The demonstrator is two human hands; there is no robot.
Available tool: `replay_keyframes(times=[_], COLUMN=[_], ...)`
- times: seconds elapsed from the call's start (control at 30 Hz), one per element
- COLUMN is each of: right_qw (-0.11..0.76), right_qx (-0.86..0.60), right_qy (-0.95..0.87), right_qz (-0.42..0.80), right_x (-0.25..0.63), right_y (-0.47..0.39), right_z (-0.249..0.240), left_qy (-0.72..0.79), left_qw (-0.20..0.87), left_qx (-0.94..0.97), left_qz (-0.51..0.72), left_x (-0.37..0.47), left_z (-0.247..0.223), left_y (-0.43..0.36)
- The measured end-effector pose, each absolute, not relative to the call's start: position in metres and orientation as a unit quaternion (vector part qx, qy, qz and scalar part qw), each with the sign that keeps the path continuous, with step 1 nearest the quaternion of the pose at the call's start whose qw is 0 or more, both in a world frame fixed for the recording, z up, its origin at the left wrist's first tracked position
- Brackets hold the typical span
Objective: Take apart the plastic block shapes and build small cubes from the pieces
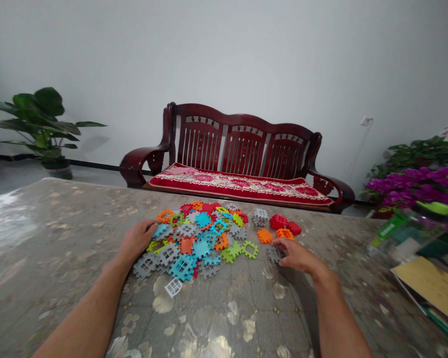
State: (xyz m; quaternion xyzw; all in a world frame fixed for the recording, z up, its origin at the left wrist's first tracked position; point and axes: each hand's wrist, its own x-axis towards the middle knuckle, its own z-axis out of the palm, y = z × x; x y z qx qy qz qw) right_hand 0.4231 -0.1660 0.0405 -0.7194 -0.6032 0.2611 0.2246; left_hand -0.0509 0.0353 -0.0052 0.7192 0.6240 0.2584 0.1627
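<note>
A heap of plastic interlocking tiles (201,248) in blue, grey, orange, red and green lies on the table; several have window-like openings. My left hand (137,241) rests at the heap's left edge, fingers extended beside a blue tile (162,230), with no tile visibly gripped. To the right of the heap, my right hand (297,256) has its thumb and forefinger at a grey tile (273,254) low over the table. Just beyond it are an orange tile (265,236), an orange frame tile (284,233), red tiles (278,221) and a small grey stack (260,217).
A white window piece (173,287) lies in front of the heap on the patterned tabletop (78,238). At right are a clear bottle (420,231) with a green lid, papers (431,288) and purple flowers (425,186). A wooden bench (242,144) stands behind the table.
</note>
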Motion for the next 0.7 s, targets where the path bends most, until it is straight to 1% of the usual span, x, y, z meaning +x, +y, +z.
replay_keyframes(times=[0.2,0.4,0.47,0.57,0.7], right_qw=[0.154,0.121,0.126,0.158,0.199], right_qx=[-0.736,-0.739,-0.744,-0.740,-0.702], right_qy=[-0.645,-0.655,-0.650,-0.649,-0.682], right_qz=[0.134,0.098,0.092,0.079,0.054], right_x=[0.415,0.416,0.418,0.413,0.377], right_y=[-0.160,-0.159,-0.159,-0.159,-0.155], right_z=[0.034,0.029,0.029,0.032,0.041], left_qy=[0.623,0.619,0.621,0.623,0.629], left_qw=[0.167,0.163,0.159,0.159,0.155], left_qx=[0.720,0.724,0.722,0.722,0.721], left_qz=[0.255,0.257,0.259,0.257,0.247], left_x=[-0.051,-0.052,-0.051,-0.050,-0.049], left_z=[-0.005,-0.006,-0.006,-0.005,-0.001], left_y=[0.036,0.036,0.036,0.035,0.032])
